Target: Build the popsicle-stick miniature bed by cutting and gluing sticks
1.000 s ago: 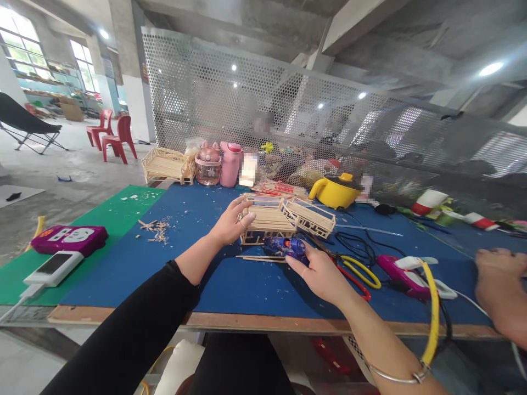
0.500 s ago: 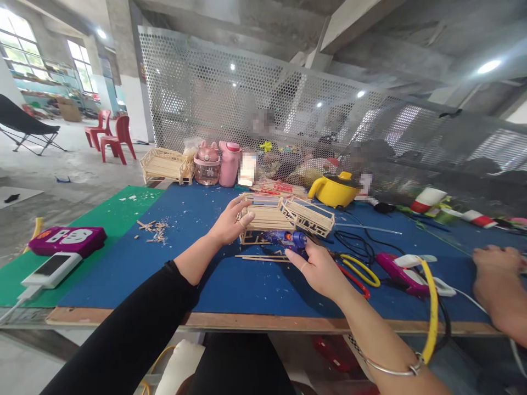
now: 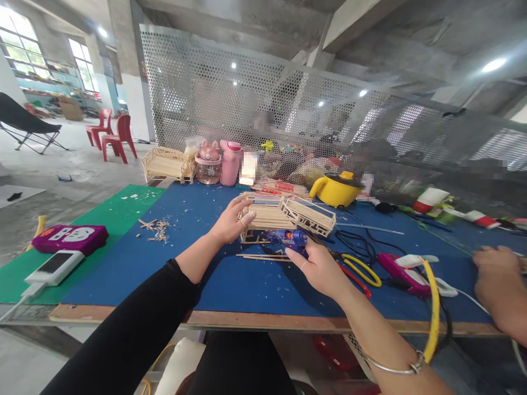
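My left hand grips the left end of a model built of thin wooden sticks, thumb toward me and fingers behind its edge. The model has a flat stick deck, with a second railed section angled off to the right. A blue glue gun is in my right hand, its nozzle pointing left along the model's near side; the tip is hard to make out. Just below the gun, a few loose wooden sticks lie on the blue mat.
Right of my hand lie yellow-and-red-handled pliers, black cables and a purple power strip. A yellow pot, pink bottle and another stick model stand behind. Wood scraps lie left. Another person's hand rests far right.
My hands, the stick model and the glue gun hold nearly the same places. The whole view has shifted very slightly.
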